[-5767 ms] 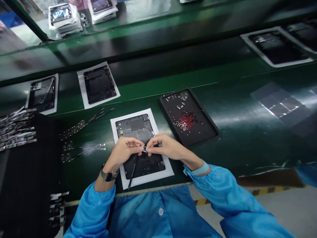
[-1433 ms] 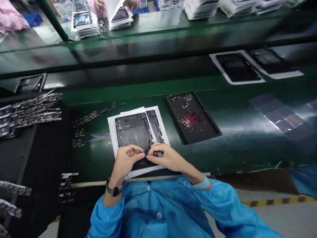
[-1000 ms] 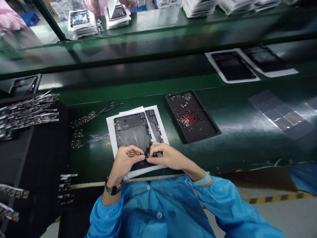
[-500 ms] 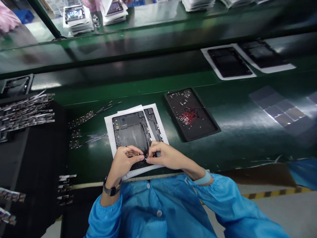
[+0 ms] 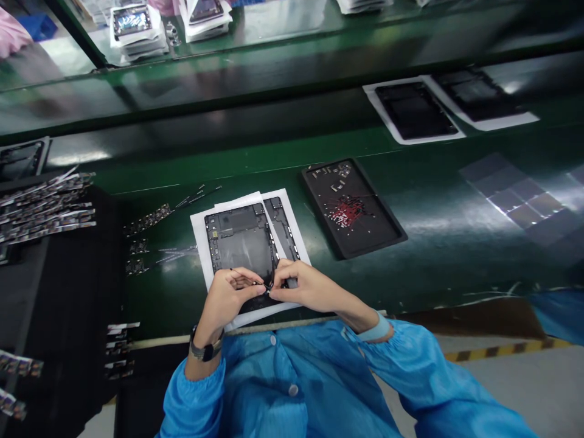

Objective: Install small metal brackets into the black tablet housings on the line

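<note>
A black tablet frame [image 5: 239,243] lies on a white sheet [image 5: 199,228] near the table's front edge, on top of a second frame [image 5: 283,228] on its own sheet. My left hand [image 5: 228,298] and my right hand [image 5: 303,286] meet over the near end of the top frame. Both are pinched on a small part [image 5: 267,287] between their fingertips, and a thin black cable curls up from it. The left hand also holds a thin dark tool [image 5: 244,275]. A watch sits on my left wrist.
A black tray [image 5: 378,231] with red and small metal parts lies right of the frames. Loose small boards and thin strips [image 5: 150,222] lie to the left, by a black stand with part strips [image 5: 45,210]. More frames on sheets [image 5: 413,112] ride the far belt.
Since 5.8 s ago a second frame on its sheet has come under the one I work on. In the last second my hands stay pinched together; the far frames drift left.
</note>
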### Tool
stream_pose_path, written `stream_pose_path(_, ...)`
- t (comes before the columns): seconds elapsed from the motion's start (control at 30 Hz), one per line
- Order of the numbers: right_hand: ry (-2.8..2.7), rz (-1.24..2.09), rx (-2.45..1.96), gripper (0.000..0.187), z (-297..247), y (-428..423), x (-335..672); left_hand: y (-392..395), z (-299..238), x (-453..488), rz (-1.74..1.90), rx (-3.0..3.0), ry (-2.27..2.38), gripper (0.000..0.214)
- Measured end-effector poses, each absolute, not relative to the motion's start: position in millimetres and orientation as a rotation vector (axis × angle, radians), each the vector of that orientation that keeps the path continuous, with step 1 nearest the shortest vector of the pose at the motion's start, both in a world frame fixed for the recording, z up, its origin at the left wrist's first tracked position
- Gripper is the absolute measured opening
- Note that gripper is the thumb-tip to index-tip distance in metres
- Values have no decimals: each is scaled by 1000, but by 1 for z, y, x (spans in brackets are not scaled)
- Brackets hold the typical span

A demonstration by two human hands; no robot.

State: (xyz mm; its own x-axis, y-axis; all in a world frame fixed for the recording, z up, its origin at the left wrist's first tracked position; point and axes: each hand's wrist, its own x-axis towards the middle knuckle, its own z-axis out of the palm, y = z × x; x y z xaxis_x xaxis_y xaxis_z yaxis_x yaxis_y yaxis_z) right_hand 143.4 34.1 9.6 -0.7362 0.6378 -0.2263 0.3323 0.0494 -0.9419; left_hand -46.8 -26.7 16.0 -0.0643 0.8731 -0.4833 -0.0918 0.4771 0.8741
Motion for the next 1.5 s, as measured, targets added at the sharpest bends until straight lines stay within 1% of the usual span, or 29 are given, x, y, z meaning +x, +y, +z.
stream_pose_path(0.3,-1940,1734,-891,19,7,29,144,-32,13,-40,1004,624,1419,17)
stream_pose_path(0.7,-1956,1688,-973,10,9,27,141,-34,13,-38,1019,593,1465,17)
stream_pose_path(1.1,-1984,1713,-1112,8,13,27,137,-35,16,-40,964,629,1535,17)
stream_pose_path(1.27,-2063,1747,-1080,8,16,32,139,-34,20,-43,904,622,1489,17)
stream_pose_path(1.5,-2044,1735,-1103,8,15,30,139,-35,17,-43,913,606,1497,18)
